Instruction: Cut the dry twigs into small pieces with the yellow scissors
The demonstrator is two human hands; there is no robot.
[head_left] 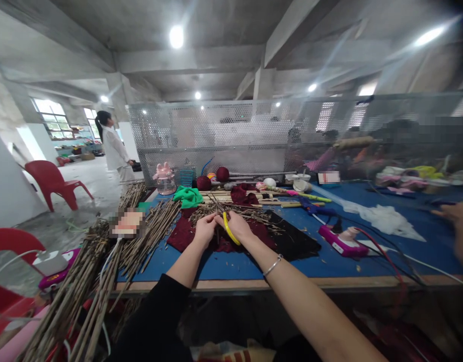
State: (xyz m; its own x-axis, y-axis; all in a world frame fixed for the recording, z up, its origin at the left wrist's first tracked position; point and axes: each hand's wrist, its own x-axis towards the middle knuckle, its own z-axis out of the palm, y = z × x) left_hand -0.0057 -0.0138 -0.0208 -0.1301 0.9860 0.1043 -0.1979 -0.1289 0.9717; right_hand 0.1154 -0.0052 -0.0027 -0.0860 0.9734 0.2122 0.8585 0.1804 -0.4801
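Note:
Both my hands are close together over a pile of short dry twigs [250, 213] on dark red cloth [182, 231]. My left hand [206, 229] is closed, its fingers pinched at the thin twigs [217, 202] that rise between the hands. In my right hand [237, 225] sits a tool with a curved yellow handle [230, 230]; its working end is hidden. The fingertips of the two hands nearly touch. Black cloth [294, 236] lies to the right of the pile.
Long bundled sticks [148, 234] overhang the table's left side. Behind lie a green cloth [188, 196], dark red balls [223, 174] and rods. At right are a purple power strip [342, 241], cables and a co-worker's blurred hand [461, 226]. A perforated metal screen [216, 136] stands behind.

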